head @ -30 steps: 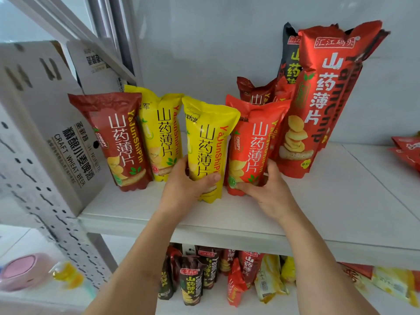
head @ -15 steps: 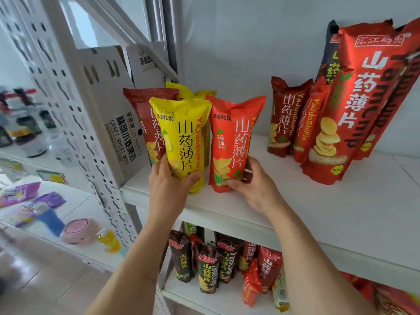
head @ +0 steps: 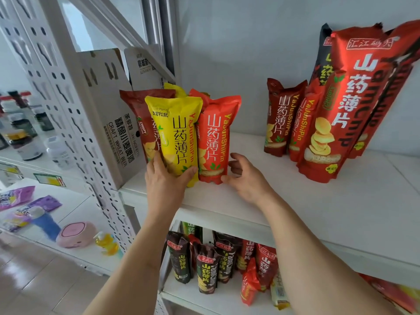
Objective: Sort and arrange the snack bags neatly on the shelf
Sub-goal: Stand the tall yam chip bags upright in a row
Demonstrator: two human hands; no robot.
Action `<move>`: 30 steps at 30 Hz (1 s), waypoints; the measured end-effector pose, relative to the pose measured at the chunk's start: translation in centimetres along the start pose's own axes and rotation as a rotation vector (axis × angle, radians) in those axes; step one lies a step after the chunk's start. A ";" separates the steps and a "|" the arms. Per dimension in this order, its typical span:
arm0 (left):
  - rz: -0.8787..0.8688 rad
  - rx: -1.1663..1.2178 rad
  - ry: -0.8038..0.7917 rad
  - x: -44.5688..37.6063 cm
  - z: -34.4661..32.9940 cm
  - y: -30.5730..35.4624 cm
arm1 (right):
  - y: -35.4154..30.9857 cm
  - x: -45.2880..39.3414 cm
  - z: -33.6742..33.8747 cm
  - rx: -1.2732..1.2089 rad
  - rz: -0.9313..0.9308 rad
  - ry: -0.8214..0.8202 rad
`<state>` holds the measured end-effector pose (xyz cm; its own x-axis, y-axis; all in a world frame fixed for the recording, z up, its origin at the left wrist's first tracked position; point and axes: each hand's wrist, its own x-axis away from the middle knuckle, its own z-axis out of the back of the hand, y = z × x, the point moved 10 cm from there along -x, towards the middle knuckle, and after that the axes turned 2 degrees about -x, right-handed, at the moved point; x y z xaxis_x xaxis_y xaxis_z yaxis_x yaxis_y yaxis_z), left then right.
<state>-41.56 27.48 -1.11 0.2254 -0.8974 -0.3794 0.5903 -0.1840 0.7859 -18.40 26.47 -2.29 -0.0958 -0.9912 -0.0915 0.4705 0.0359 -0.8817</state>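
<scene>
A yellow snack bag (head: 176, 133) stands upright at the left end of the white shelf (head: 284, 201). My left hand (head: 167, 180) grips its bottom, thumb across the front. Right beside it stands an orange-red bag (head: 214, 137). My right hand (head: 246, 176) is beside that bag's lower right corner, fingers loosely spread, thumb touching its bottom edge. A dark red bag (head: 142, 123) and another yellow one (head: 177, 89) stand behind them. To the right are a dark red bag (head: 280, 119), an orange one (head: 303, 126) and a tall red bag (head: 341, 110).
A white beer carton (head: 109, 114) leans against the perforated shelf upright (head: 75, 123) at the left. The lower shelf holds several dark and red snack bags (head: 218, 267). Another rack on the left carries bottles, purple packets (head: 25, 203) and a pink object (head: 76, 234).
Both hands slid the yellow and orange-red bags left, next to the dark red bag. My right hand has let go of the orange-red bag and opened.
</scene>
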 end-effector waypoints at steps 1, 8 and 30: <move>-0.008 -0.002 0.032 0.6 0.3 0.2 | 0.2 0.2 0.5 0.006 -0.003 0.010; -0.597 -0.145 0.404 6.9 1.0 9.4 | 0.7 1.5 8.1 0.087 -0.001 0.242; -0.119 0.318 -0.293 0.3 -18.1 17.1 | 3.4 2.0 16.8 -0.068 -0.057 0.529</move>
<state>-17.34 31.29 3.38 -0.0861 -0.9298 -0.3579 0.3210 -0.3660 0.8735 -2.25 22.45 2.33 -0.5565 -0.7930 -0.2479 0.3956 0.0095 -0.9184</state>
